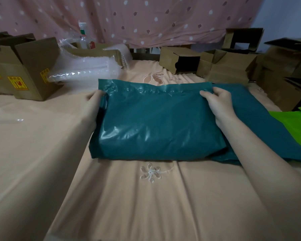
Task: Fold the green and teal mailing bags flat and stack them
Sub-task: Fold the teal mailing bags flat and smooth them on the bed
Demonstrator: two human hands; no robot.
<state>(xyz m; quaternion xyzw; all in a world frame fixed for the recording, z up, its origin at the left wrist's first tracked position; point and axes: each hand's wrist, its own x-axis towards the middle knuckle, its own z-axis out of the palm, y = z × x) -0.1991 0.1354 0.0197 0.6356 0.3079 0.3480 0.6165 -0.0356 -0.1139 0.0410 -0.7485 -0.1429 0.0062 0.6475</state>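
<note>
A teal mailing bag [156, 122] lies folded over and puffy in the middle of the peach cloth. My left hand [94, 103] grips its far left corner, fingers tucked under the plastic. On the bag's far right edge my right hand [219, 103] pinches the folded layer with curled fingers. More teal plastic [261, 122] spreads flat to the right beneath it. A bright green bag [295, 122] lies at the right edge, partly out of view.
Cardboard boxes stand at the left [19, 72] and along the back right [233, 65]. A pile of bubble wrap [87, 68] sits behind the teal bag at the left. A pink dotted curtain [146, 18] hangs behind. Peach cloth [146, 197] stretches toward me.
</note>
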